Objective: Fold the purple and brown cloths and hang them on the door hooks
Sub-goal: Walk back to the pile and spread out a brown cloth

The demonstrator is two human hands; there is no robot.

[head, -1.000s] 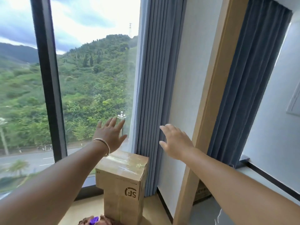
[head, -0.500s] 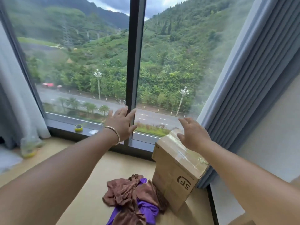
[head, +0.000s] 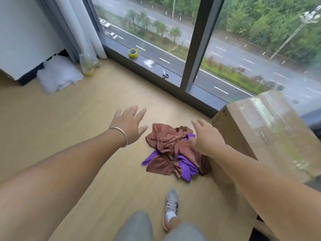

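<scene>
Fingers (head: pixel 133 112) of both hands spread, holding nothing, above the floor.
Brown cloth (head: pixel 166 141) and purple cloth (head: pixel 188 166) lie crumpled together on wooden floor (head: pixel 69 119), against a taped cardboard box (head: pixel 257 129) by the window (head: pixel 194 49); no legible writing.

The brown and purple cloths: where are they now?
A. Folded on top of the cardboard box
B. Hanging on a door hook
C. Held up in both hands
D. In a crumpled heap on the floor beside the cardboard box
D: the brown cloth and purple cloth lie tangled on the floor against the cardboard box, with both hands open above them.
</scene>
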